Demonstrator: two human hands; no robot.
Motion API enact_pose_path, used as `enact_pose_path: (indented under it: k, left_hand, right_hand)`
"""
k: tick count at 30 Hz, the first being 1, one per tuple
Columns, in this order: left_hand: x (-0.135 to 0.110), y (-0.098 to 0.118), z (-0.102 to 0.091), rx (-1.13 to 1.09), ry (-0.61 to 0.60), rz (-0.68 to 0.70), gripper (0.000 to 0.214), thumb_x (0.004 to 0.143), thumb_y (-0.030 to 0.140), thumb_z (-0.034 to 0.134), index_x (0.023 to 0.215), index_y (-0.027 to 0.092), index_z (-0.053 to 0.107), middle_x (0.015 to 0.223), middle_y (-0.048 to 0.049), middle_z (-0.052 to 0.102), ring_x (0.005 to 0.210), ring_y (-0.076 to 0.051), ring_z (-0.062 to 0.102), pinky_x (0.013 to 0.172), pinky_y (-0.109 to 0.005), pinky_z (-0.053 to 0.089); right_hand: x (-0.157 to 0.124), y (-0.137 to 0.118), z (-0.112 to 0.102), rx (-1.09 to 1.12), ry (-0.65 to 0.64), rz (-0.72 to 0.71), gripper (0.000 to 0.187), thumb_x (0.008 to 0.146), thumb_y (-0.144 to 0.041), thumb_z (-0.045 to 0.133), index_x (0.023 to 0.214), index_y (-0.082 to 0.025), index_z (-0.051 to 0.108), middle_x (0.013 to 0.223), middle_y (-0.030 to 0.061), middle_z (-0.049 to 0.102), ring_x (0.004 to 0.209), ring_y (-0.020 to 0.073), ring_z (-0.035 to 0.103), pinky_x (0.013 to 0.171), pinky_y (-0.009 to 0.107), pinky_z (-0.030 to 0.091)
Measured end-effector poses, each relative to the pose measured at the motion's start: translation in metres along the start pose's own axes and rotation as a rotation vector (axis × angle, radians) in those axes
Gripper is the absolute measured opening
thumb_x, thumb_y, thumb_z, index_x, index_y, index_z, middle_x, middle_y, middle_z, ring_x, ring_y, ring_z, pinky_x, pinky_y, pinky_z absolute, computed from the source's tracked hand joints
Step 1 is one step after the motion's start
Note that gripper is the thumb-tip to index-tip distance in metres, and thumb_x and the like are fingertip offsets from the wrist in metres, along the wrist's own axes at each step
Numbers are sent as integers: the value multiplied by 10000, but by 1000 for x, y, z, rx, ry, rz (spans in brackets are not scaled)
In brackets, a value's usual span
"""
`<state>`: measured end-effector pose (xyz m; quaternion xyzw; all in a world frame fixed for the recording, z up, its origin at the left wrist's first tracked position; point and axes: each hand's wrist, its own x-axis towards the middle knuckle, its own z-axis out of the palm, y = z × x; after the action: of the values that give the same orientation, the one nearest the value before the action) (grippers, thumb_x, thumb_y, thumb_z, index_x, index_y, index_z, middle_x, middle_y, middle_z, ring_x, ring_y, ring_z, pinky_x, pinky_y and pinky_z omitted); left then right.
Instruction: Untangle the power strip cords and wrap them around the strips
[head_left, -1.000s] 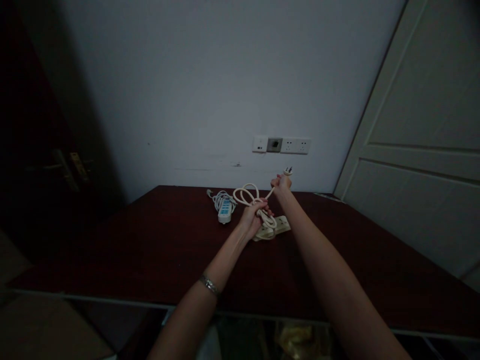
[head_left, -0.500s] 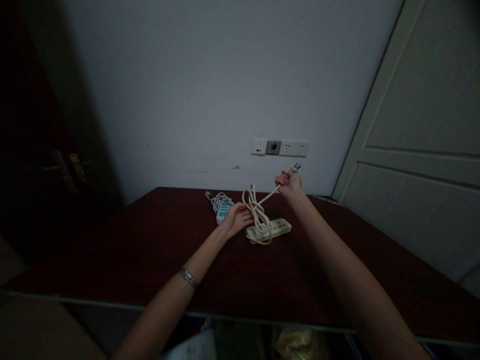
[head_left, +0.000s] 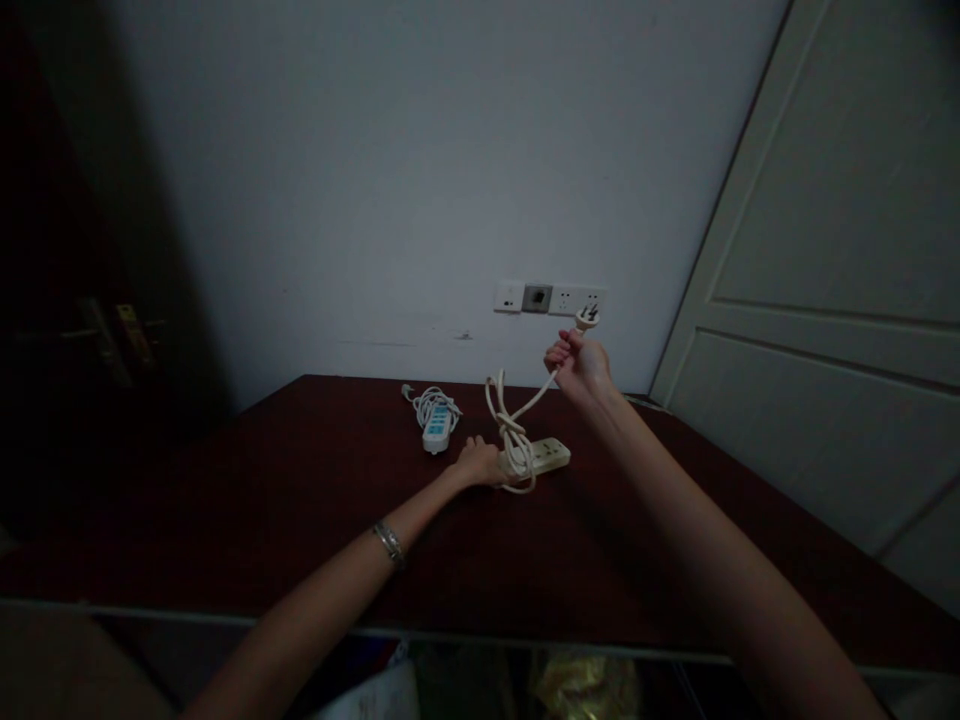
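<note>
A cream power strip [head_left: 551,455] lies on the dark red tabletop, its own cord [head_left: 513,432] bundled in loops over its left half. My left hand [head_left: 480,462] is closed around the strip's left end, which it hides. Raised above the table near the wall, my right hand [head_left: 581,362] grips the cord just below its plug [head_left: 587,318], whose prongs point up. From that hand the cord slants down to the knotted bundle. A second, white and blue power strip [head_left: 438,428] with a coiled cord rests left of my left hand, apart from it.
Wall sockets [head_left: 577,300] and a grey wall plate [head_left: 537,298] sit behind the plug. The tabletop [head_left: 315,480] meets the wall at the back. A pale panelled door [head_left: 810,300] stands at right, a dark door at left. A yellow crinkled item [head_left: 589,685] lies below the front edge.
My left hand has gone from lying open beside the cord loops down onto the strip's left end. My right hand still holds the plug end, now turned more upright.
</note>
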<state>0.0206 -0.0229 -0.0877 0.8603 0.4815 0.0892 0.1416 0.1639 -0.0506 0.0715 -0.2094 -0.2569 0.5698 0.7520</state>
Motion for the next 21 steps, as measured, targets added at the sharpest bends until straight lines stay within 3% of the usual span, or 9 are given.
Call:
enact_pose_path:
  k: [3,7,10,14,17,21]
  left_hand:
    - [5,-5,1,11,-2,-25,636,548,569,657,960,85,631,1030,-181,596,985,-333,531,778,-344,411]
    - [4,-19,-10,-171,-3,134,451,569,447,666,858,100,661,773,-54,636,742,-200,583,618,-236,400]
    - [-6,-27,-32,-342,-34,303,398,583,374,658,884,114,670,750,-16,634,709,-163,566,601,-216,392]
    - [-26,-31,-72,-616,-125,456,495,575,308,668,1040,139,639,895,-29,658,789,-166,573,686,-254,426]
    - [-43,-28,-99,-767,-117,514,582,495,277,735,1055,150,638,973,-52,657,868,-185,573,761,-294,433]
    - [-55,-27,-117,-1018,40,494,576,497,330,746,1022,113,649,945,-98,659,843,-189,587,750,-293,449]
  right_hand:
    - [-4,-9,4,-14,-21,-60,238,911,-145,312,688,-171,390,462,-84,296,357,31,303,348,108,289]
    - [6,-25,5,-22,-47,-135,246,911,-131,307,680,-175,380,473,-80,319,369,34,317,367,116,320]
    - [24,-41,-2,-4,-48,-148,261,902,-96,303,661,-176,362,468,-87,296,363,30,298,362,105,312]
    - [46,-52,-24,9,-32,-122,290,902,-89,314,626,-174,339,470,-91,280,353,21,274,355,85,306]
    - [53,-41,-45,-1,-3,-107,303,889,-79,337,602,-176,340,462,-88,299,355,22,292,362,91,325]
    - [48,-5,-73,-15,42,-124,275,851,-92,419,595,-185,377,455,-80,381,392,39,398,432,145,411]
